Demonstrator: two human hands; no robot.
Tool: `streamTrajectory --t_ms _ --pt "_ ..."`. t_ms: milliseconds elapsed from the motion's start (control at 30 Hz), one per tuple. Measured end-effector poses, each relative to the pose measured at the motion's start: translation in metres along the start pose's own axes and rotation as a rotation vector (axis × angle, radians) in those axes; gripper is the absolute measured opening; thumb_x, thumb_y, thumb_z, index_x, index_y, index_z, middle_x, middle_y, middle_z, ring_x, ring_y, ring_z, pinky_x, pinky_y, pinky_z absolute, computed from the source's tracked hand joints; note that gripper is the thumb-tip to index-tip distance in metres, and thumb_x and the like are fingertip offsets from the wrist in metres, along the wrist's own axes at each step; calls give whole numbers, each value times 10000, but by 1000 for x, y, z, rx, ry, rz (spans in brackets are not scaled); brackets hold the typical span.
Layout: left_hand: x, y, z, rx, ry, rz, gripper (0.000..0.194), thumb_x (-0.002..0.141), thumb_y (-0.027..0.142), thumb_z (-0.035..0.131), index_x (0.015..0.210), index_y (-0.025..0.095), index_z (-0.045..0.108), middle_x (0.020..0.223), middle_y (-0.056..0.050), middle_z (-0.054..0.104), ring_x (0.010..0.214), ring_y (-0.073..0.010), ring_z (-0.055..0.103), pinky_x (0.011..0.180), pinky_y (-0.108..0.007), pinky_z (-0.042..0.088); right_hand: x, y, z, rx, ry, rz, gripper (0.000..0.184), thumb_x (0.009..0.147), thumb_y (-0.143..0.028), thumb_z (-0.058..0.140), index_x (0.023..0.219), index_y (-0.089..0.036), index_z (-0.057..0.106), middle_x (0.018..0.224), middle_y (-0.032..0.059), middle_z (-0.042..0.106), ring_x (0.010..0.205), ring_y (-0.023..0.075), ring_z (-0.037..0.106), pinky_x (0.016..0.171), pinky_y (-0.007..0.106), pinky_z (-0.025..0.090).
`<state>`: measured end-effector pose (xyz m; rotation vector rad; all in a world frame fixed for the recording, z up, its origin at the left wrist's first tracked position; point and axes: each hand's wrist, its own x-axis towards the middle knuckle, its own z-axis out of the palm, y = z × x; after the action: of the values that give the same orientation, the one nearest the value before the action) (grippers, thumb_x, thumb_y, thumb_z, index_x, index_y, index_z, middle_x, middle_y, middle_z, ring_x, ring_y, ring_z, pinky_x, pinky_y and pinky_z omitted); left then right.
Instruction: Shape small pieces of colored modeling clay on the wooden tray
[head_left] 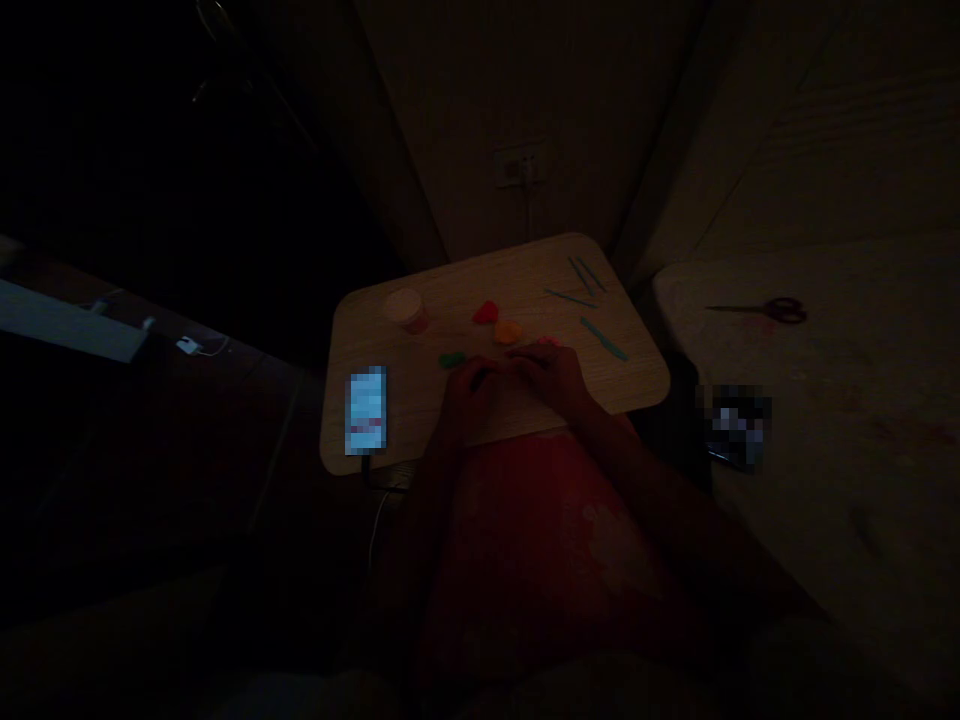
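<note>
- The left hand [469, 392] and right hand [549, 376] are together, fingers meeting, on the near part of a wooden lap desk [525, 280]; too dark to tell if they hold anything.
- A green clay lump [452, 360] lies just beside the left hand.
- An orange clay lump [508, 333] and red clay lump [486, 313] lie just ahead.
- Teal sculpting tools [602, 339] lie to the right.
- Scissors [761, 311] lie on a pale surface [840, 500] beside the desk.
</note>
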<state>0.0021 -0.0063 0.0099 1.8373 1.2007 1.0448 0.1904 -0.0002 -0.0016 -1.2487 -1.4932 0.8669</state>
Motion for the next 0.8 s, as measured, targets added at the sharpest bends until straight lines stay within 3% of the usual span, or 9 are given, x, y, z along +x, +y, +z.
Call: streamTrajectory --t_ms 67,200,300,467,633,800 --pt "0 0 0 9 5 -2 108 900 209 585 913 192 691 925 -38 720 888 -182 646 861 -311 511 0 -1 -1 -53 26 -20 104 818 -313 743 813 -239 815 796 47 803 765 212 709 857 384 537" --pt "-1 -2 0 25 6 -12 116 905 235 588 930 193 693 930 -41 720 892 -190 645 864 -319 515 -2 -4 -1 -3 37 19 232 776 -414 775 729 -191 729 665 27 715 607 163 605 654 307 482" --pt "-1 -2 -1 15 1 -6 121 912 250 590 932 194 695 946 -47 725 907 -192 649 880 -323 519 -4 -9 -1 18 31 15 287 867 -459 657 732 -206 645 595 -8 612 577 145 536 609 281 436" --pt "0 1 -1 -1 -4 -18 112 899 216 592 923 187 698 957 -45 729 913 -188 653 881 -316 524 -1 -14 -5 -71 41 -62 434 992 -443 439 614 -234 479 557 -7 512 603 156 503 715 311 440" --pt "0 0 0 2 -5 -17 121 906 217 587 935 189 701 950 -42 728 902 -184 651 868 -314 520 1 -13 -5 -79 16 -77 413 977 -425 494 654 -212 639 645 23 651 675 174 587 802 326 465" --pt "0 -3 0 -3 -7 -9 124 910 243 592 938 192 702 964 -46 729 927 -189 652 891 -322 517 -1 -5 -1 16 32 -21 247 921 -331 581 908 -215 798 736 37 741 693 189 665 739 319 516"
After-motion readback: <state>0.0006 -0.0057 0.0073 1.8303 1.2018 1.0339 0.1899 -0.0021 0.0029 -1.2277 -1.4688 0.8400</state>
